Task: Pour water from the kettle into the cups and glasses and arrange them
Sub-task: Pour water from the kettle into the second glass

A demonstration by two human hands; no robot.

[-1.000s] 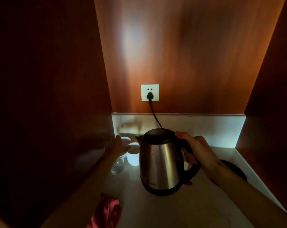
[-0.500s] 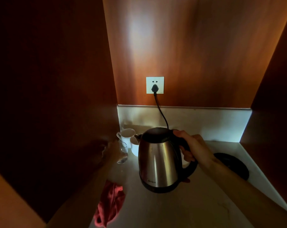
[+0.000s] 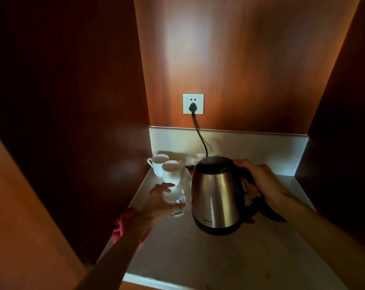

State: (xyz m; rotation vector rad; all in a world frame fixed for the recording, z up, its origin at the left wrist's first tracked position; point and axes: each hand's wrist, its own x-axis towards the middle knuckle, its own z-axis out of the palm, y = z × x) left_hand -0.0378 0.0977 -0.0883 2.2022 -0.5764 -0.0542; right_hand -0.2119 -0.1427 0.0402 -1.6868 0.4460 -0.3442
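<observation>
A steel kettle with a black lid and handle stands upright in the middle of the pale counter. My right hand is wrapped around its handle. Left of the kettle, a small clear glass sits on the counter, and my left hand grips it from the left side. Behind the glass stand two white cups, one close to the kettle's spout and one further back in the corner.
A red cloth lies by the left wall under my forearm. The kettle's black base shows to the right, partly hidden by my right wrist. Its cord runs up to a wall socket. Dark wooden walls enclose the counter on three sides.
My left hand has pulled the glass away from the cups toward me, beside the kettle. The view has drawn back and tilted; the kettle stays upright in my right hand.
</observation>
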